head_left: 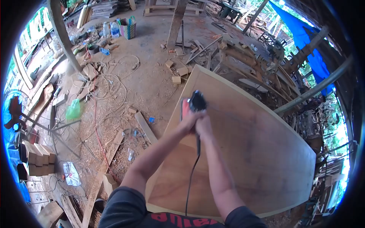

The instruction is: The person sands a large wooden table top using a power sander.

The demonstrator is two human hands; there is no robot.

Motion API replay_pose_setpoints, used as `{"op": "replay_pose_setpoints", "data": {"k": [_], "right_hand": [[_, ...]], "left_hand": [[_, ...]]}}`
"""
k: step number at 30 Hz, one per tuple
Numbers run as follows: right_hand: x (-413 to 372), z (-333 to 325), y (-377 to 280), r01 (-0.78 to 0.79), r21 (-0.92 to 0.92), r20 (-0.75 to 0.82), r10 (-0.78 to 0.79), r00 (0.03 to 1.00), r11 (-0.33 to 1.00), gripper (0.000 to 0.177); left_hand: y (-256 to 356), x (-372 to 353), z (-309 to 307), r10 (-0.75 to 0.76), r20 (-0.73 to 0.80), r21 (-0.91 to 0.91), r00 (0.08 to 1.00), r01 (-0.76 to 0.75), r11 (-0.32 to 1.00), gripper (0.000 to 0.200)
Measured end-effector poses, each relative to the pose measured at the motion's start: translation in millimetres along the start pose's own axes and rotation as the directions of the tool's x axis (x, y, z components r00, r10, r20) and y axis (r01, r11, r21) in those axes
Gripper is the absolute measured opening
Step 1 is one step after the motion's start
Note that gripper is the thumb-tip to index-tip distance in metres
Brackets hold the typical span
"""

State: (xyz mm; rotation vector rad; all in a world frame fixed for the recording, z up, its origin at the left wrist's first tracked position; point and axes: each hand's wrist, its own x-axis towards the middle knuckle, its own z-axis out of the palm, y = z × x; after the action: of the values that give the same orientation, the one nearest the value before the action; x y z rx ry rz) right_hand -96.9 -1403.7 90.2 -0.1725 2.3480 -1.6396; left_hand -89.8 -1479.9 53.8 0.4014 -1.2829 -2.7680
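Note:
A red-and-black corded power tool, its exact kind hard to make out, rests on a large wooden panel near the far left edge. My left hand is closed on the tool's near end. Close against it, my right hand also grips the tool. Both arms are stretched forward, and the fingers are partly hidden by the hands themselves. A black cord runs from the tool back over the panel towards my body. The panel has a pale border and darker patches on its surface.
Wood shavings and offcuts litter the floor. An orange cord and coiled cable lie at left, near a stand fan. Wooden posts stand ahead. Piled timber lies beyond the panel. Stacked wood blocks sit at left.

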Motion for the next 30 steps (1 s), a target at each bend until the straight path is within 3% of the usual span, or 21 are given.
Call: {"op": "replay_pose_setpoints", "data": {"k": [1,3,5,7,12,15,19,21,25,27,28,29,30], "right_hand": [[37.5,2.5,2.0,-0.053,-0.014,-0.047,0.052,0.998,0.998,0.029],[105.6,4.1,4.7,-0.108,0.073,-0.063,0.112,0.992,0.992,0.036],[141.7,4.3,-10.5,-0.140,0.133,-0.033,0.145,0.989,0.981,0.038],[147.5,-3.2,-23.2,-0.237,0.131,0.147,0.217,0.965,0.963,0.036],[110.4,8.1,-23.0,-0.312,0.156,0.166,0.286,0.944,0.937,0.033],[57.6,19.2,-7.9,-0.321,0.165,0.197,0.287,0.937,0.933,0.030],[-28.6,43.7,13.0,-0.270,0.261,0.177,0.229,0.957,0.927,0.028],[-82.2,50.4,22.5,-0.231,0.152,0.206,0.197,0.958,0.961,0.029],[-195.0,59.0,44.8,-0.156,0.176,0.206,0.119,0.971,0.972,0.034],[-250.4,60.4,51.5,-0.116,0.130,0.220,0.085,0.972,0.985,0.031],[-284.7,53.9,46.5,-0.274,0.142,0.281,0.227,0.932,0.951,0.027],[-310.7,55.3,55.7,-0.245,0.127,0.259,0.206,0.944,0.961,0.024],[-330.3,60.3,80.3,-0.091,0.044,0.217,0.080,0.973,0.995,0.024]], "left_hand": [[5.4,34.1,2.4,0.020,0.036,-0.052,0.999,-0.018,0.998,0.046],[30.6,79.2,12.4,0.014,-0.037,-0.031,0.999,-0.016,0.999,0.045],[23.5,143.7,-2.8,-0.264,0.108,-0.041,0.959,0.269,0.962,0.045],[40.2,143.9,2.2,-0.322,-0.008,0.180,0.947,0.318,0.931,0.040],[27.4,116.1,-12.0,-0.380,0.027,0.167,0.925,0.370,0.914,0.040],[21.4,60.4,-29.4,-0.425,0.082,0.119,0.901,0.415,0.902,0.040],[13.4,-43.0,-45.2,-0.366,0.072,0.004,0.928,0.367,0.930,0.037],[6.8,-99.8,-53.4,-0.400,0.050,0.016,0.915,0.400,0.917,0.036],[-7.0,-226.9,-52.6,-0.338,-0.032,0.014,0.941,0.338,0.941,0.041],[-31.5,-275.2,-62.5,-0.248,-0.032,-0.040,0.968,0.247,0.968,0.050],[-41.3,-303.5,-64.6,-0.200,-0.091,-0.046,0.976,0.197,0.979,0.069],[-44.8,-334.4,-62.5,-0.139,-0.105,0.008,0.985,0.141,0.990,0.080],[-49.8,-362.8,-64.4,-0.166,-0.081,0.088,0.983,0.173,0.981,0.034]]}}
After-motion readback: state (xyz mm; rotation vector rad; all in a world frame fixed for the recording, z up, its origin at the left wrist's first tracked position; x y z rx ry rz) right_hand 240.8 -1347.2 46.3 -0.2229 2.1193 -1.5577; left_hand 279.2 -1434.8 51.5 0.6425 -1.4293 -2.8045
